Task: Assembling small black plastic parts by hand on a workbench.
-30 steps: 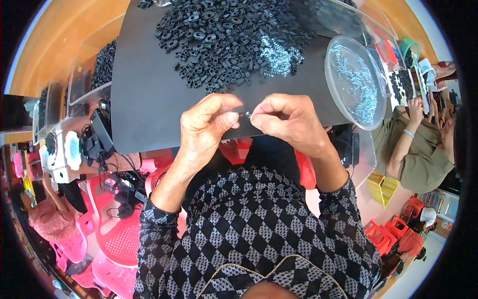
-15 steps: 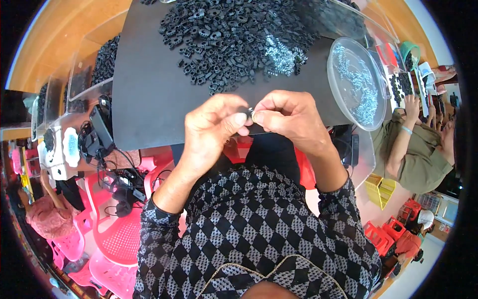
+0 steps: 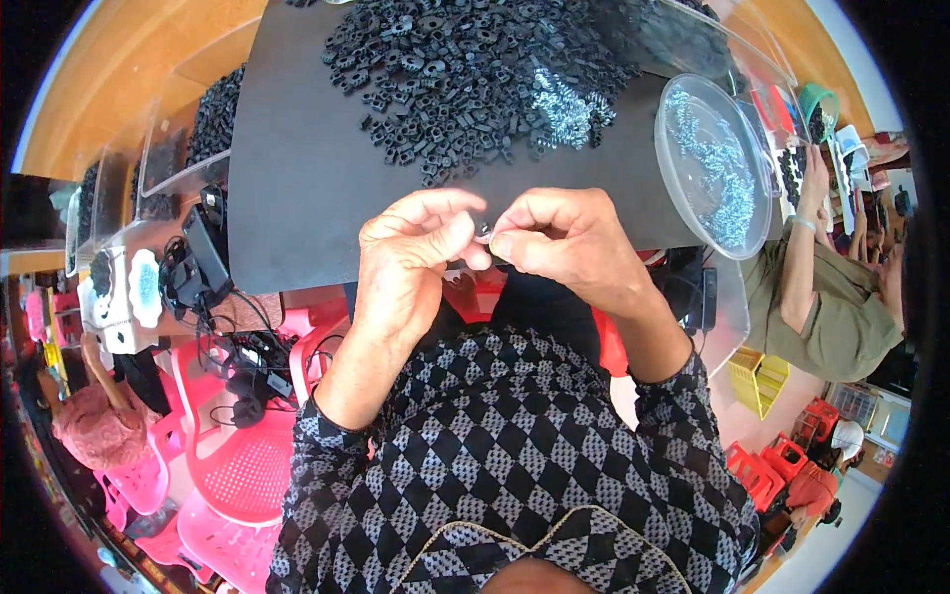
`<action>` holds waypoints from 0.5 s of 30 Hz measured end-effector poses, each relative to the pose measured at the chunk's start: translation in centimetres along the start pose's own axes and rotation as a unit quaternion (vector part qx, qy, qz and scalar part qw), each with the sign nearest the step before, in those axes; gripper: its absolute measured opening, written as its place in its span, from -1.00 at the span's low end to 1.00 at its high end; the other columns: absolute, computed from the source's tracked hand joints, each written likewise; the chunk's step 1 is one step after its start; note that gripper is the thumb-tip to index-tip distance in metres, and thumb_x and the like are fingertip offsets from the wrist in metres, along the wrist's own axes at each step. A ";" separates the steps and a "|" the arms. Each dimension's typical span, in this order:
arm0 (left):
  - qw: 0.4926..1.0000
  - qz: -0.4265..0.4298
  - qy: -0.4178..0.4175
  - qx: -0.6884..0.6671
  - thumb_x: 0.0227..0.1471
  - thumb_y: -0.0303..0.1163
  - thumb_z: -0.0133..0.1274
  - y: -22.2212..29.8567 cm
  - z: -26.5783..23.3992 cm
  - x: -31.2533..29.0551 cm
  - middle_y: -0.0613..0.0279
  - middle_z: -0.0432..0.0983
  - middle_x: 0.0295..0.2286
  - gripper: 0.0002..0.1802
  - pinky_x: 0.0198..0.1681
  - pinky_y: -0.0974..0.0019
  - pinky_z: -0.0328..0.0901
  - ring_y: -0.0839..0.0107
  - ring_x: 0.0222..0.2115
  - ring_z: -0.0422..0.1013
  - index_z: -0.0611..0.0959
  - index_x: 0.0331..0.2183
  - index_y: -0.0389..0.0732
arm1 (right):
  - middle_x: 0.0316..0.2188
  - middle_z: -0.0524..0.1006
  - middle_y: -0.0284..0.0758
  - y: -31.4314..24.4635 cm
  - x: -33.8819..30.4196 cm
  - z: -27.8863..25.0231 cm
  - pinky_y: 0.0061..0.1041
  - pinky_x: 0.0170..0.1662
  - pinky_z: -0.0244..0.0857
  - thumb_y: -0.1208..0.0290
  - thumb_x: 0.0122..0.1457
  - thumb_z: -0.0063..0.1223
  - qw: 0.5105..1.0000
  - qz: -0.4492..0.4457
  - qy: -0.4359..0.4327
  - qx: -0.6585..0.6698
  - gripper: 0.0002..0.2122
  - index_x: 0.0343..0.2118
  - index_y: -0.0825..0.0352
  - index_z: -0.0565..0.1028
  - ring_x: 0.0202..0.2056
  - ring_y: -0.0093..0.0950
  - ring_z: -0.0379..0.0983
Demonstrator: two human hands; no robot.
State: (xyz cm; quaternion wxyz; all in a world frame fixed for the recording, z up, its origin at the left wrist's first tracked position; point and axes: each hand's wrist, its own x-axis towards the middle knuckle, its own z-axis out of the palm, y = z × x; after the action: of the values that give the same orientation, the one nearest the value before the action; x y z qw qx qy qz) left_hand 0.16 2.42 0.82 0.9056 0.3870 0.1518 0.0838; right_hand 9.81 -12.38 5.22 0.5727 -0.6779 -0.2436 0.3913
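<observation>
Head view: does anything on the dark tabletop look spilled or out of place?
Possibly: a heap of small silvery pieces lies loose against the pile of black parts, outside the round clear tray holding similar ones. It could be deliberate.

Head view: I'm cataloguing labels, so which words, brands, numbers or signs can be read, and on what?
None can be read.
Small dark piece between the hands: too small to tell.
Pile of black parts: any markings too small to read.
Round clear dish: no lettering visible.
Black box with cables at left: too blurred to tell.
</observation>
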 end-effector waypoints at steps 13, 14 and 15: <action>0.997 0.035 -0.017 0.063 -0.04 -0.56 0.08 -0.9 0.2 -1.3 0.10 0.54 -0.49 -0.83 -0.47 0.45 0.40 0.42 -0.57 0.48 0.57 -0.31 -0.38 | -0.61 0.50 -0.42 1.0 -0.2 0.4 -0.72 -0.51 0.21 0.45 0.04 0.13 0.999 0.001 0.036 0.011 -0.86 -0.53 0.44 0.51 -0.55 -0.72 0.36; 0.997 0.029 -0.019 0.065 -0.03 -0.56 0.07 -0.9 0.4 -1.4 0.10 0.54 -0.48 -0.81 -0.49 0.46 0.40 0.43 -0.57 0.47 0.56 -0.29 -0.39 | -0.64 0.49 -0.41 1.1 -0.2 0.4 -0.69 -0.52 0.25 0.43 0.04 0.14 0.998 -0.026 0.053 0.008 -0.82 -0.57 0.45 0.48 -0.56 -0.71 0.38; 0.997 0.035 -0.023 0.072 -0.02 -0.55 0.07 -1.2 0.3 -1.5 0.10 0.54 -0.48 -0.81 -0.50 0.46 0.40 0.44 -0.57 0.47 0.56 -0.28 -0.39 | -0.63 0.51 -0.39 1.0 -0.2 0.5 -0.68 -0.52 0.26 0.42 0.04 0.14 0.998 -0.032 0.052 0.017 -0.81 -0.56 0.46 0.48 -0.56 -0.70 0.38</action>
State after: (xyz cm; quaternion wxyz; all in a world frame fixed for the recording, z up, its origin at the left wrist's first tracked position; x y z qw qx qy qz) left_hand -1.07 1.01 0.46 0.8751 0.4582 0.1230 0.0953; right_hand 9.12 -12.49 4.24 0.6087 -0.6792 -0.2284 0.3406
